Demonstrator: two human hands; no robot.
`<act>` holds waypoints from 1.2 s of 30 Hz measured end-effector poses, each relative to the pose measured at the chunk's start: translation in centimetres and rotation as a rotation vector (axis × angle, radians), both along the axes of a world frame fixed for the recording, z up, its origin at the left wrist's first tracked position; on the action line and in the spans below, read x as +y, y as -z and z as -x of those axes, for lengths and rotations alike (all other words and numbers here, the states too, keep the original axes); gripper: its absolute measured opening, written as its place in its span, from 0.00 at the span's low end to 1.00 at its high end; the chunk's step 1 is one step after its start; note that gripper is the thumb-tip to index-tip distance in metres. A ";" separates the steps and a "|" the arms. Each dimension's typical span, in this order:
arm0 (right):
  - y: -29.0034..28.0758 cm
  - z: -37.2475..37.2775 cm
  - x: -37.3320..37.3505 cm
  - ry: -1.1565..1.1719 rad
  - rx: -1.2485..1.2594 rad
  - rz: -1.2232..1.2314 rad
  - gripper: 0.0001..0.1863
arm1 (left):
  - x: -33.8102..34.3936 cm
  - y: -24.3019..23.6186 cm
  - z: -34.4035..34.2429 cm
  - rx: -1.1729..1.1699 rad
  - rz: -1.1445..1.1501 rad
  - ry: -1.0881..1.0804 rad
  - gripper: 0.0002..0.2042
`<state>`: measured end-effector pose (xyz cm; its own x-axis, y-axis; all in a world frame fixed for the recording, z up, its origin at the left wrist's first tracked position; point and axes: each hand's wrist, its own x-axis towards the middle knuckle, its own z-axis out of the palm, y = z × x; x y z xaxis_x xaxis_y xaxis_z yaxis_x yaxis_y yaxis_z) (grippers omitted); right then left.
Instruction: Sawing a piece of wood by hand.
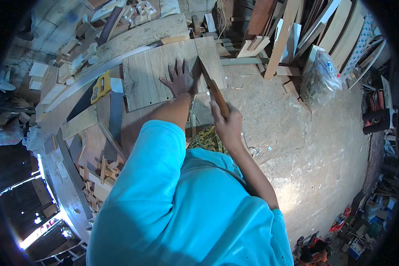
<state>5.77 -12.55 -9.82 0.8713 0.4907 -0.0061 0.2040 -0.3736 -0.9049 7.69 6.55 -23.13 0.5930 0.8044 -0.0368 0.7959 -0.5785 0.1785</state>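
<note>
Two hands were at the wood-grain board (pixel 148 73). Nearest us, below the board's right part, the right hand (pixel 229 126) had its fingers curled round the wooden handle (pixel 219 97) of a handsaw. Its blade (pixel 203 68) slanted across the board; we could not tell how deep it sat. Left of that blade, the left hand (pixel 180 83) lay flat on the board, fingers spread wide.

We judged the board stiff and moderately light for its breadth, its face perhaps slick under a palm and its edges liable to chip. The broad left part seemed the surest hold, pressed flat, well away from the teeth.

To the board's right, the concrete floor (pixel 297 133) gave the right arm room. Left of the board, a yellow-handled saw (pixel 101 88) crowded that edge. Beyond the board lay a thick plank (pixel 139 39); far right of it stood upright timbers (pixel 280 42) and a clear plastic bag (pixel 320 82).
</note>
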 end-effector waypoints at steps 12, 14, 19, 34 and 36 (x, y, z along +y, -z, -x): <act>3.6 -2.1 2.5 0.047 -0.112 -0.016 0.18 | -0.3 0.7 0.1 -0.048 -0.069 0.007 0.26; 4.7 -2.4 3.3 0.044 -0.061 0.033 0.18 | -0.2 0.8 0.1 -0.019 -0.073 0.010 0.27; 3.9 -0.5 1.8 0.033 -0.076 0.005 0.16 | -0.3 0.3 0.2 -0.010 0.052 0.012 0.26; 2.3 -1.3 2.0 -0.038 -0.088 0.058 0.14 | -1.9 1.2 0.8 -0.035 -0.109 0.234 0.29; 2.0 -1.0 1.7 -0.042 -0.136 0.062 0.14 | -1.9 1.6 0.6 -0.031 -0.177 0.202 0.29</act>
